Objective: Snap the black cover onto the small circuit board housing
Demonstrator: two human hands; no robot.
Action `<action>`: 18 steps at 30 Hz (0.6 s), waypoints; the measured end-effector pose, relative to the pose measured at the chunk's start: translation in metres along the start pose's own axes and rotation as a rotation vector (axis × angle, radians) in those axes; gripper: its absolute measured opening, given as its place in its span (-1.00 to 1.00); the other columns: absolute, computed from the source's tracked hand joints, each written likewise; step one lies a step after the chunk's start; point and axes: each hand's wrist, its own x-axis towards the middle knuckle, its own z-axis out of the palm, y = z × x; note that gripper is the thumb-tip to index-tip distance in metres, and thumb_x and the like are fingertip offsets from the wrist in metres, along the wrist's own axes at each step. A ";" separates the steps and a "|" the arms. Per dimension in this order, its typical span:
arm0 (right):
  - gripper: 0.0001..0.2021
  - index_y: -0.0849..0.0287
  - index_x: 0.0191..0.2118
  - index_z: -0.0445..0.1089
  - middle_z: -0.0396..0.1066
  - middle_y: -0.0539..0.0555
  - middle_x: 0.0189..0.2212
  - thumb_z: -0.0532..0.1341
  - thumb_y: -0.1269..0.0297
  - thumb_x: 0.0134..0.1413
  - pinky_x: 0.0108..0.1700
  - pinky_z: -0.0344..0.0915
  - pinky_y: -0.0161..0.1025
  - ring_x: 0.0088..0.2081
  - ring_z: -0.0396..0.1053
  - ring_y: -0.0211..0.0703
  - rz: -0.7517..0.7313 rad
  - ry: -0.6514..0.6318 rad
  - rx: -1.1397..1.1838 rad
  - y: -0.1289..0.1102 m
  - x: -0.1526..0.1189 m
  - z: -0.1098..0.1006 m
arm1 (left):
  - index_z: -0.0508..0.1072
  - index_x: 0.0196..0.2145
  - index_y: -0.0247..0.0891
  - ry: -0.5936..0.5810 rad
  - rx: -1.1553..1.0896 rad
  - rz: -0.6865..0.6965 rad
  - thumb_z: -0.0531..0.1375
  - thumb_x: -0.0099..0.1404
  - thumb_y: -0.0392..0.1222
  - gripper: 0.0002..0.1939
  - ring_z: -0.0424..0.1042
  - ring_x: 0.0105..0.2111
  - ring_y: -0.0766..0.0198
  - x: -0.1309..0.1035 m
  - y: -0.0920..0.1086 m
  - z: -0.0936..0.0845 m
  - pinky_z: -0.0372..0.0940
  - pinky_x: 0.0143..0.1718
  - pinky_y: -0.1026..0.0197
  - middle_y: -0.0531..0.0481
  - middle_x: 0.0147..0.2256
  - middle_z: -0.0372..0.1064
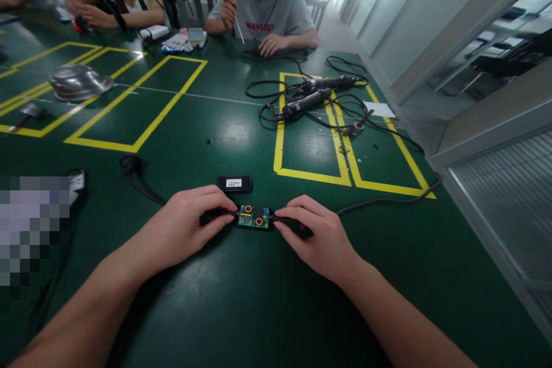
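The left hand pinches the plug cable between its fingers, beside the circuit board on the surface; the right hand pinches the right cable. Probably light and stiff but fragile (coils especially), the board is best held by its edges. The cover label is unreadably small; a shirt says "wassup".

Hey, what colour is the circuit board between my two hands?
The circuit board is green, seen in the head view.
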 end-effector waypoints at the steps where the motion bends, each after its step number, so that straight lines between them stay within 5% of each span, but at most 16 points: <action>1: -0.84 0.09 -0.03 0.64 0.59 0.14 -0.17 0.29 0.31 0.43 -0.12 0.61 -0.14 -0.19 0.59 -0.09 0.002 -0.006 0.003 0.000 0.000 0.000 | 0.67 -0.12 -0.12 -0.004 -0.002 -0.001 0.23 0.51 -0.06 -0.79 0.63 -0.19 0.15 0.000 0.000 0.000 0.50 -0.15 0.19 -0.04 -0.15 0.64; 13: -0.87 0.12 -0.13 0.61 0.58 0.10 -0.21 0.27 0.39 0.43 -0.17 0.56 -0.19 -0.22 0.58 -0.13 -0.011 -0.062 0.008 0.001 0.001 0.000 | 0.69 -0.12 -0.13 -0.045 0.005 0.014 0.19 0.54 -0.13 -0.76 0.62 -0.17 0.16 -0.001 -0.008 0.004 0.51 -0.10 0.16 -0.06 -0.12 0.64; 18: -0.87 0.10 -0.17 0.61 0.59 0.12 -0.23 0.29 0.36 0.44 -0.13 0.50 -0.05 -0.19 0.51 -0.04 -0.048 -0.048 -0.097 0.000 0.002 0.000 | 0.72 -0.17 -0.09 0.005 0.084 0.065 0.21 0.53 -0.10 -0.75 0.56 -0.07 0.08 0.000 -0.009 0.004 0.51 0.02 0.05 -0.10 -0.09 0.62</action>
